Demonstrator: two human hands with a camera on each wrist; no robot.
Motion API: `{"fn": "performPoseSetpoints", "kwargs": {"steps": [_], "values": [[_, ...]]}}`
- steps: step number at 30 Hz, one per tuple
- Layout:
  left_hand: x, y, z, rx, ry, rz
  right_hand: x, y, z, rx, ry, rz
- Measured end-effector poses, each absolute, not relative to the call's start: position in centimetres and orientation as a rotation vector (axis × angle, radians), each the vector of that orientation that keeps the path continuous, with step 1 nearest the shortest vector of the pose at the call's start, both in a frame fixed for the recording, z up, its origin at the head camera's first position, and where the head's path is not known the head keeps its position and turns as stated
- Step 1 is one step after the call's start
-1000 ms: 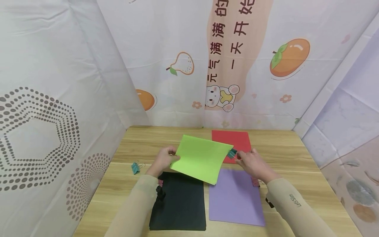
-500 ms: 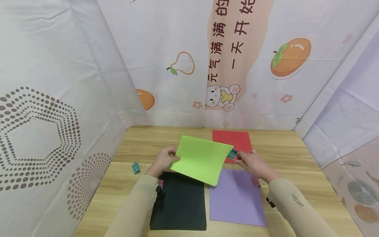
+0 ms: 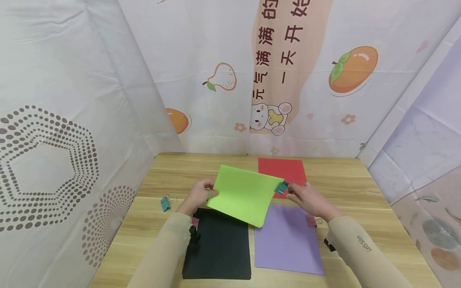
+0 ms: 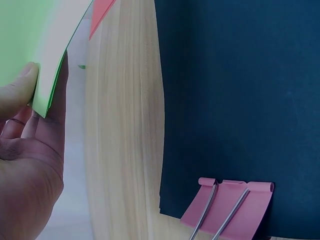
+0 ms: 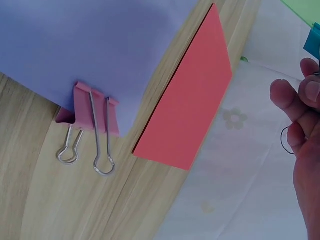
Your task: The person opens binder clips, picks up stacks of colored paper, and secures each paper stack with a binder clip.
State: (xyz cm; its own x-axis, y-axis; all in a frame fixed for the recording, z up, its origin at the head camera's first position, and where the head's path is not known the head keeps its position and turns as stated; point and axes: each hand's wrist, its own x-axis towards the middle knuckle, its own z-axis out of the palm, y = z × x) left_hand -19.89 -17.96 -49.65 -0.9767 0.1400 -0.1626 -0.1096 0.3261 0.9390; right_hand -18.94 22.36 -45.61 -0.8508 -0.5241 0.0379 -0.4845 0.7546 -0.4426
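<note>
My left hand [image 3: 197, 196] grips the left edge of a bright green stack of paper [image 3: 243, 196], thumb on top and fingers beneath. The stack is held tilted above the table; more than one sheet shows at its edge in the left wrist view. My right hand [image 3: 307, 198] pinches the wire handles of a teal binder clip [image 3: 282, 187], which sits at the stack's upper right corner. In the right wrist view the clip [image 5: 313, 42] is partly cut off, so how far it bites is hidden.
Black paper [image 3: 217, 248] with a pink binder clip [image 4: 227, 207] lies below left. Purple paper [image 3: 288, 244] with another pink binder clip [image 5: 95, 110] lies below right. Red paper [image 3: 282, 168] lies behind. A second teal binder clip [image 3: 165, 203] rests at the table's left.
The teal clip in my right hand has shifted slightly left onto the green stack's corner. The green stack's lower right corner has dipped a little. My left hand keeps its hold.
</note>
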Motion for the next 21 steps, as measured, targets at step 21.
{"fn": "performPoseSetpoints", "kwargs": {"steps": [21], "values": [[-19.6,-17.6,-49.3,0.069,2.345,1.706,-18.7,21.2,-44.7,-0.846,2.817,-0.652]]}}
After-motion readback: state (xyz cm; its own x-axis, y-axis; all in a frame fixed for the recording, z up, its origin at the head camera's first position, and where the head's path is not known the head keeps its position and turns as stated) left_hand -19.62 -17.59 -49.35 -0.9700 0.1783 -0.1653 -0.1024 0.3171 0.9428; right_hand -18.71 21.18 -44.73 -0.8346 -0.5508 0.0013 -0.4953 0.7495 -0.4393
